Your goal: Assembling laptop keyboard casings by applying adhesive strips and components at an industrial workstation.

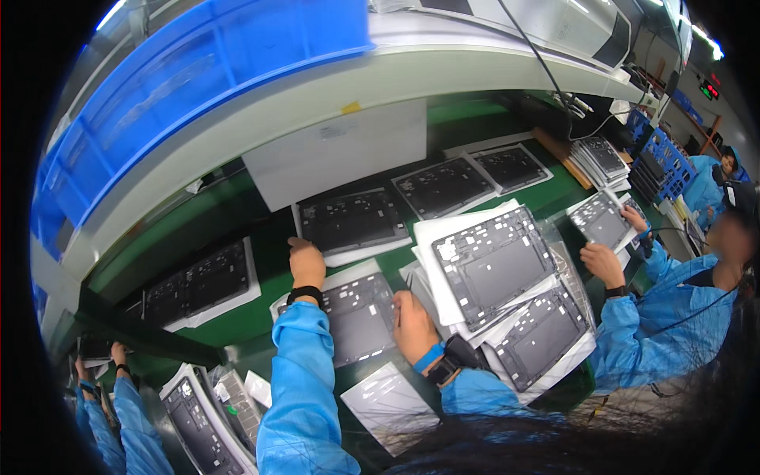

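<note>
A dark panel (362, 317) on its white sheet, lying on the green belt (269, 273), is steadied at its far left corner by the curled left hand (305, 262) and at its right edge by the half-closed right hand (413, 323), neither hand gripping it, so it lies flat

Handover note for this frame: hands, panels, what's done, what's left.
Left hand: fist resting at the near edge of a dark panel on the green belt.
Right hand: on the right edge of the nearer dark panel, fingers curled; grip unclear.
Right of it: stack of panels on white sheets.
Done: several panels already spaced along the belt.
Left: the stack is not yet laid out.
</note>
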